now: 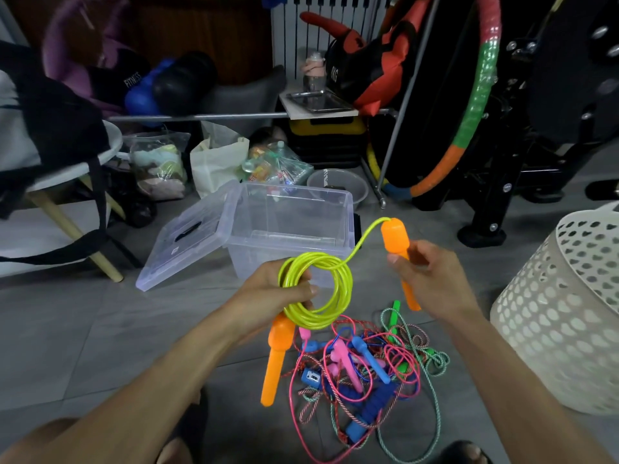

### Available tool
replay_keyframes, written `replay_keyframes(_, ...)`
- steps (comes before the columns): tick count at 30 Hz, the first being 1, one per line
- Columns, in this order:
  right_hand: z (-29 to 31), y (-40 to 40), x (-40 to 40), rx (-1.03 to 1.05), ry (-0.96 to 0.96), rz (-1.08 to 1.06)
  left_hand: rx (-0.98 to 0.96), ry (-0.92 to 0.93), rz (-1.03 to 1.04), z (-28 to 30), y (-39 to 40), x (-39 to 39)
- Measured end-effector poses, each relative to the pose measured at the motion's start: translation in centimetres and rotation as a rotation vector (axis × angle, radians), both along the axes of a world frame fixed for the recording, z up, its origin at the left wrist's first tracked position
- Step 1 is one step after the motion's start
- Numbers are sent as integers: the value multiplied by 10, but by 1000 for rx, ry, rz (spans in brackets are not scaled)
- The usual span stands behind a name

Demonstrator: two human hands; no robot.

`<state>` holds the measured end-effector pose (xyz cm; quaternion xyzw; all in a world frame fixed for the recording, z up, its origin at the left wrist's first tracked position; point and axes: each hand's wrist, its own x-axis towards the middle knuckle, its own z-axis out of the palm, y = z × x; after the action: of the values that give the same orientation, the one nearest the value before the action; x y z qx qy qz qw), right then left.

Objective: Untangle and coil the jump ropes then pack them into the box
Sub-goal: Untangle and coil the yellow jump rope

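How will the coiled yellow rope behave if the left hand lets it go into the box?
The yellow rope looks springy, so its loops would probably loosen. Its two orange handles hang free and would likely pull the coil open inside the clear box.

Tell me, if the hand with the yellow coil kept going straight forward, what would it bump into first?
Probably the clear box. The left hand points toward its near wall, with only bare floor between, though depth is hard to judge.

white perforated basket [562, 316] at right; striped hoop [482, 95] leaning behind; stool [67, 169] left.
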<state>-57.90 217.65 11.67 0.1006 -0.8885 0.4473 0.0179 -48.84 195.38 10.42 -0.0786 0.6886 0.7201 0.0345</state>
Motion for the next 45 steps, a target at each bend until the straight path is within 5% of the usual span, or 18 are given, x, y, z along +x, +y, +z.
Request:
replay_keyframes(3,3,-3,1,-67,-101,-5,97,-25,-3,6,-1,2)
replay_keyframes(10,-2,-37,23,-626,-326,6,179,-22,-40,8,5,3)
replay_keyframes(20,-10,-51,35,-592,-122,-18,379,-74,-180,6,12,8)
replay_keyframes(23,-6,-51,36,-719,-212,-42,328,-64,-150,5,12,8)
replay_keyframes(28,5,-47,34,-943,-423,-50,-148,69,16,0,6,5)
replay_keyframes(34,3,-49,39,-1090,-682,10,-174,168,8,-3,9,4)
replay_keyframes(40,-2,-56,45,-906,-736,139,-144,110,31,-3,10,2)
replay_keyframes(45,-5,-56,45,-426,-600,168,-259,138,121,-9,14,0)
